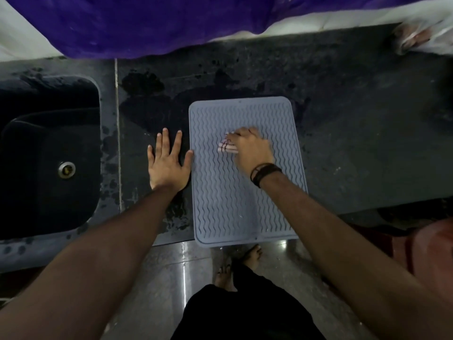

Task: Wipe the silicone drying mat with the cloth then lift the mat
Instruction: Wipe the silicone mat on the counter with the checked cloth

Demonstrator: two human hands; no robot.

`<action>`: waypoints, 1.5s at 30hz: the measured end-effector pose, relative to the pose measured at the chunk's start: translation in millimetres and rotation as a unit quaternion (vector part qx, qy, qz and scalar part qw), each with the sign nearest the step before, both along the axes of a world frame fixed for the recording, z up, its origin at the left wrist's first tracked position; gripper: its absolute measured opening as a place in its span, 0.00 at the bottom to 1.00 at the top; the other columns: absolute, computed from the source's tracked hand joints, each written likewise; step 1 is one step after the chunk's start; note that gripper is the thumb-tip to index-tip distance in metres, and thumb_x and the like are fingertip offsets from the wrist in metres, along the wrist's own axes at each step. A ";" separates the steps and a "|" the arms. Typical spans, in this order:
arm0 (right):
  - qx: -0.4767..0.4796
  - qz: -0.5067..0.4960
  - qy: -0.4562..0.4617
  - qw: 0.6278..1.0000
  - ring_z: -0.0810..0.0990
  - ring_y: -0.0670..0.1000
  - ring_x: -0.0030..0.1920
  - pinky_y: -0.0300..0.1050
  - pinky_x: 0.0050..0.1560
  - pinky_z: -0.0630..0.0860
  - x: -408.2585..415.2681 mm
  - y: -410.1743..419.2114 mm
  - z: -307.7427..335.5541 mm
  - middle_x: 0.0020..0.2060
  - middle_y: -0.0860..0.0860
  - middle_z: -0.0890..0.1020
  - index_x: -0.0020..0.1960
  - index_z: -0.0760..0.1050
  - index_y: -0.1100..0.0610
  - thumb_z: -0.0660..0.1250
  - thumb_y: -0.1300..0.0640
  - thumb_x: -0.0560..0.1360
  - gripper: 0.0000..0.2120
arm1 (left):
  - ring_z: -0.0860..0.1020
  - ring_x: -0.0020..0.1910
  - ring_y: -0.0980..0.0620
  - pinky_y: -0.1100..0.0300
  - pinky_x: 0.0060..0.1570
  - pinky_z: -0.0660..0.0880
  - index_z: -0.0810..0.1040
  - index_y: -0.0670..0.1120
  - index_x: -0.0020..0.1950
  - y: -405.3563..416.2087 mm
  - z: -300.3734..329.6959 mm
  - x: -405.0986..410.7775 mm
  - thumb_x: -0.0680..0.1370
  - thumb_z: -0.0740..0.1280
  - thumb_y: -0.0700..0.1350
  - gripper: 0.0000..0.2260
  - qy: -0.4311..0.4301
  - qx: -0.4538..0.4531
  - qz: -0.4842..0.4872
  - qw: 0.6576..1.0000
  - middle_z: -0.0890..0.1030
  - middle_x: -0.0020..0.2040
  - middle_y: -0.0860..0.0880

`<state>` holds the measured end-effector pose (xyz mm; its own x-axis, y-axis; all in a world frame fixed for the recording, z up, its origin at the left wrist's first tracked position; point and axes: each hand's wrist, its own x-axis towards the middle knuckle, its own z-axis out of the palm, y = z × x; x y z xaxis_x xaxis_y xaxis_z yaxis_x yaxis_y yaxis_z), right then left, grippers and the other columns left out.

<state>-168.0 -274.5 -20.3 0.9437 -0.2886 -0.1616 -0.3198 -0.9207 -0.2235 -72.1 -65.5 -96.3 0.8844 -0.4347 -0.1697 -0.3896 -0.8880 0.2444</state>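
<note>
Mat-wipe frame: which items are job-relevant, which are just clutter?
In the job:
silicone drying mat
cloth, gripped by the right hand
left hand, flat on the counter, thumb at the mat's edge

Lying about:
sink
purple fabric
plastic bag

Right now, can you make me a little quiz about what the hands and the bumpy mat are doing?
1. True or false: the right hand holds the cloth on the mat.
2. Where does the left hand rest? A) in the sink B) flat on the counter, thumb touching the mat's edge C) on the cloth
3. Fill in: the mat's near edge hangs over the counter's ____ edge.

Key: 1 true; 2 B; 3 front.
</note>
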 end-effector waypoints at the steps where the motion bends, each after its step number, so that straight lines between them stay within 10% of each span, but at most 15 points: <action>1: -0.011 0.006 0.023 1.000 0.67 0.57 0.66 0.56 0.54 0.76 2.2 1.8 -3.5 0.65 0.53 0.73 0.68 0.72 0.53 0.67 0.64 0.71 0.26 | 0.41 0.83 0.50 0.45 0.80 0.39 0.46 0.57 0.85 0.0 0.0 0.5 0.84 0.46 0.66 0.30 0.001 0.002 -0.001 1.000 0.44 0.85 0.48; 13: -0.065 0.015 -0.012 0.998 0.77 0.60 0.54 0.53 0.43 0.78 -138.4 79.3 -11.6 0.53 0.55 0.80 0.59 0.79 0.56 0.77 0.62 0.59 0.28 | 0.41 0.83 0.47 0.42 0.80 0.40 0.46 0.56 0.85 0.3 1.6 -0.4 0.83 0.44 0.66 0.31 0.001 0.010 -0.009 1.000 0.43 0.85 0.46; 24: -0.069 -0.011 0.048 0.996 0.68 0.58 0.66 0.55 0.53 0.76 -100.5 74.5 -6.0 0.64 0.54 0.74 0.67 0.73 0.53 0.70 0.62 0.69 0.26 | 0.41 0.83 0.47 0.42 0.80 0.39 0.46 0.55 0.85 1.8 2.9 -2.6 0.84 0.44 0.65 0.31 0.001 0.005 -0.014 1.000 0.42 0.85 0.46; 33: -0.079 -0.002 -0.055 0.995 0.78 0.58 0.51 0.51 0.40 0.78 -192.6 111.1 -12.9 0.52 0.54 0.81 0.57 0.79 0.56 0.72 0.65 0.64 0.21 | 0.42 0.83 0.46 0.42 0.80 0.40 0.46 0.55 0.85 1.5 0.8 -3.7 0.83 0.43 0.66 0.32 -0.011 0.009 -0.009 1.000 0.44 0.85 0.46; 45: -0.059 -0.036 0.011 0.998 0.69 0.58 0.65 0.56 0.53 0.75 -109.3 46.3 -0.7 0.63 0.53 0.75 0.67 0.73 0.53 0.68 0.63 0.71 0.24 | 0.42 0.83 0.47 0.43 0.80 0.39 0.47 0.56 0.85 2.0 1.9 -2.9 0.83 0.44 0.66 0.32 -0.004 0.001 -0.011 1.000 0.44 0.85 0.46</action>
